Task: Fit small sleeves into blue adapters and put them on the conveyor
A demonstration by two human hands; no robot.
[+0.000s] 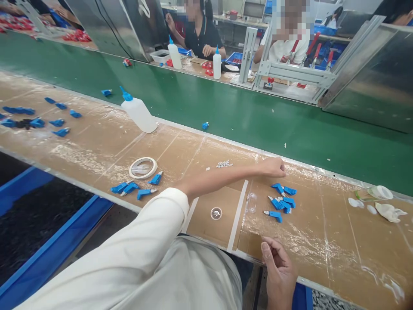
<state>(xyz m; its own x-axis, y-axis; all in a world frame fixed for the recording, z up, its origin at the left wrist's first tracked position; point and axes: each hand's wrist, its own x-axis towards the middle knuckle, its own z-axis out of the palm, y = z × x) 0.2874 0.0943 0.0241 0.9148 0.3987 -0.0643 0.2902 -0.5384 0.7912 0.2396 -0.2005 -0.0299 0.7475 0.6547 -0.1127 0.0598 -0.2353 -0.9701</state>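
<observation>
My left arm reaches across the brown work surface (180,150) to the right. My left hand (273,167) is closed in a fist near the edge of the green belt, and whatever its fingers may hold is hidden. Just below it lies a pile of small blue plastic parts (284,202) with pale tips. At the table's front edge my right hand (278,267) is loosely curled, thumb a little apart from the fingers, with nothing visible in it. Between my arms sits a small round cup (216,213) with small metal pieces inside. Beyond my left forearm are tiny white pieces (224,164).
A tape roll (143,168) lies left, beside more blue parts (129,188). Behind stands a white bottle (140,115) with a blue nozzle. A clear jar (376,193) lies at right. The green belt (245,120) runs behind; people work across it.
</observation>
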